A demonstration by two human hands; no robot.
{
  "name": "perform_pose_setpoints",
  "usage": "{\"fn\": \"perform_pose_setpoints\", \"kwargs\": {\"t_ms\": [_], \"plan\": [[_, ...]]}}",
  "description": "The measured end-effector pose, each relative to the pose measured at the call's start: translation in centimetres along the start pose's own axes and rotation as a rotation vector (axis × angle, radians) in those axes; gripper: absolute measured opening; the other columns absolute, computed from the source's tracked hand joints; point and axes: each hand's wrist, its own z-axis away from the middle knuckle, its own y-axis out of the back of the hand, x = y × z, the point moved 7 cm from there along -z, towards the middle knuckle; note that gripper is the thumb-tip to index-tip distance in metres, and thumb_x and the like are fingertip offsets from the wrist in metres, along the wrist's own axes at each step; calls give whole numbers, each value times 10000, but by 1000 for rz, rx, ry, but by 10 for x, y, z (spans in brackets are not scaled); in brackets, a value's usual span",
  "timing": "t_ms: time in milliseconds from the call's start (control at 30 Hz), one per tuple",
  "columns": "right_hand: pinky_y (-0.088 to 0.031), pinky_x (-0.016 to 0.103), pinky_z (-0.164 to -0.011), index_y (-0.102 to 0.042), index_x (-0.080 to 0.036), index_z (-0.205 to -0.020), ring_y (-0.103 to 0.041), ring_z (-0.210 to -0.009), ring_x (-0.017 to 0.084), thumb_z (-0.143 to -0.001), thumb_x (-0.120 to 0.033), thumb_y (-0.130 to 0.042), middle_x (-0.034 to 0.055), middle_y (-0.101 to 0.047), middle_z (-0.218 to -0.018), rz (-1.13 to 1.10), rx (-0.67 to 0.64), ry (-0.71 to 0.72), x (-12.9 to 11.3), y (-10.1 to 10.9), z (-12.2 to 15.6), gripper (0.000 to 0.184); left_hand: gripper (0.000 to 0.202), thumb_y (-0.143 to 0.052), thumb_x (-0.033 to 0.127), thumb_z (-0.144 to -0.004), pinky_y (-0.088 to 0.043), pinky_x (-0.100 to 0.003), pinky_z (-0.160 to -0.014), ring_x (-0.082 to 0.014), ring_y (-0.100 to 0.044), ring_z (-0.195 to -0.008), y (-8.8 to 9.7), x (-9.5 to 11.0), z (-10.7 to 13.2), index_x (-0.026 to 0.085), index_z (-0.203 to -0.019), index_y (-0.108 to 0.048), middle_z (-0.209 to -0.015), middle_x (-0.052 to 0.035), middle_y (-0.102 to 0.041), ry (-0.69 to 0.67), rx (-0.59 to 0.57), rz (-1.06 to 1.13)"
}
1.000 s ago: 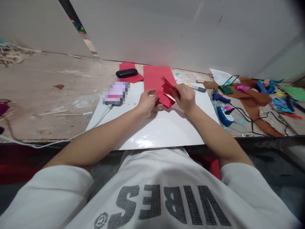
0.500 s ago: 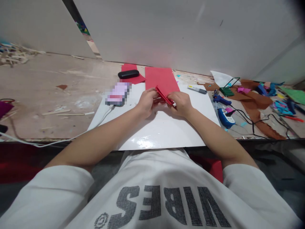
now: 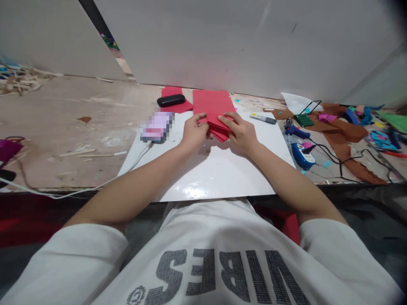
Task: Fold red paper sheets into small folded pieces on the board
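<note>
Between my two hands is a folded piece of red paper [image 3: 218,132] with several layers, its lower end pointing toward me. My left hand [image 3: 195,130] grips its left side, thumb and fingers closed on the edge. My right hand [image 3: 241,132] holds the right side, with fingertips lying on the top layer. Just beyond, a larger red sheet [image 3: 212,101] lies flat, its near end partly hidden behind the held paper. Under both hands is a glossy white board [image 3: 216,178].
Left of my hands lies a phone [image 3: 156,127] on a white cable, with a black case [image 3: 171,100] behind it. At right are a utility knife [image 3: 263,118], a blue glue gun [image 3: 297,131], a blue power socket [image 3: 303,156], black cords and brown scraps [image 3: 346,127].
The red paper has turned from nearly edge-on to lying flatter, so its top face and layers show. My right fingers have spread over its top.
</note>
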Motion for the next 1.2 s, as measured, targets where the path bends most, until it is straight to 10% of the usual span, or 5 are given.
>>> {"fn": "perform_pose_setpoints", "kwargs": {"t_ms": [233, 467, 667, 833, 1200], "plan": [[-722, 666, -1239, -519, -201, -1964, -731, -1672, 490, -1234, -744, -661, 315, -579, -1965, -157, -218, 89, -8, -15, -1, 921, 260, -750, 44, -1014, -639, -234, -704, -151, -774, -742, 10, 6, -8, 234, -1186, -790, -896, 0, -826, 25, 60, 61], [-748, 474, -996, -537, -163, -1858, -890, -1280, 362, -1288, -470, -608, 254, -852, -1604, -236, -125, 25, -12, -19, 0, 651, 245, -971, 343, -1084, -679, -250, -828, -136, -797, -840, -7, 11, 2, 235, -1087, -751, -1034, -20, -857, -25, -145, 257], [-675, 508, -875, -781, -154, -1454, -864, -1098, 384, -1278, -657, -651, 258, -895, -1397, 126, 94, 173, -35, -6, -2, 549, 519, -1084, 493, -1034, -618, -270, -779, -175, -801, -904, -18, -4, 15, 279, -1161, -629, -1054, -4, -818, -121, -248, 140], [-651, 630, -1129, -808, -201, -1324, -812, -1452, 477, -1209, -645, -746, 295, -846, -1586, 216, 295, 274, -54, 14, 4, 463, 643, -1035, 706, -1027, -715, -356, -933, -288, -868, -1233, -20, -6, 25, 301, -1378, -680, -1346, -89, -855, -173, -386, 16], [-519, 794, -1405, -684, -344, -1349, -625, -1828, 487, -983, -665, -911, 210, -680, -1913, -188, 212, 239, -43, 10, 7, 537, 892, -1001, 1056, -820, -607, -380, -776, -230, -702, -857, -29, -7, 38, 263, -1198, -845, -1017, -62, -776, -119, -634, -92]]}}
